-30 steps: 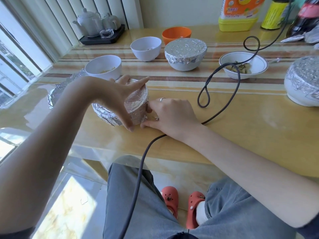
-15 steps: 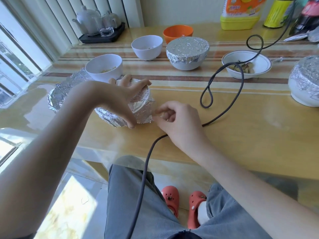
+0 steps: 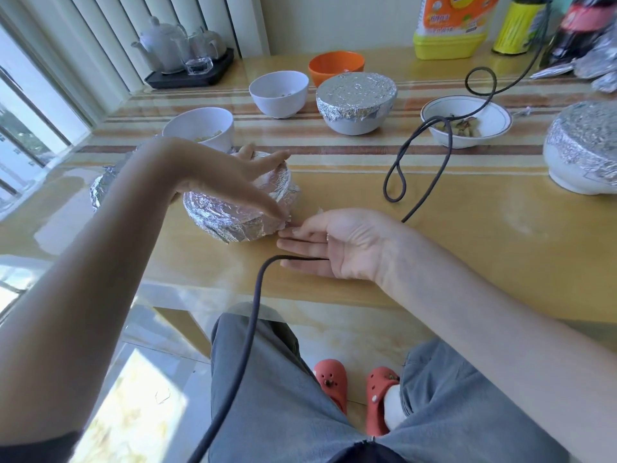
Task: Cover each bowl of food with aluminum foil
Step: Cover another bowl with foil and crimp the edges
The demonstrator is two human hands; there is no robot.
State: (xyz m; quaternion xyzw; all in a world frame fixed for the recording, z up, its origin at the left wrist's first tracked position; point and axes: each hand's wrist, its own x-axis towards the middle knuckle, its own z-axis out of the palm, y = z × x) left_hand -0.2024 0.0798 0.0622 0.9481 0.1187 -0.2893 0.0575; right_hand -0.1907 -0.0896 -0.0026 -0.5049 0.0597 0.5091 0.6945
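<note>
1. The foil-wrapped bowl (image 3: 238,208) sits near the front edge of the surface (image 3: 467,235), just in front of an uncovered white bowl (image 3: 199,128) with food in it.
2. I judge the step in hand to be the last tucking of foil round this bowl's side. My left hand (image 3: 233,182) lies over the top, fingers straight and spread, pressing the foil down. Its grip is wide and holds nothing.
3. My right hand (image 3: 337,245) lies palm up on the surface, fingers straight, with the fingertips (image 3: 290,232) at the bowl's lower right edge. That grip is open too. Whether it touches the foil, I cannot tell.
4. The foil looks crinkled and shiny, folded tight over the rim and well down the wall, with a small ragged flap at the lower right.
5. The next move calls for smoothing that flap flat, then a fresh sheet for the white bowl behind.
6. Two covered bowls (image 3: 356,101) (image 3: 584,147) stand further back. A dark cable (image 3: 444,155) crosses my right fingers and could snag.
</note>
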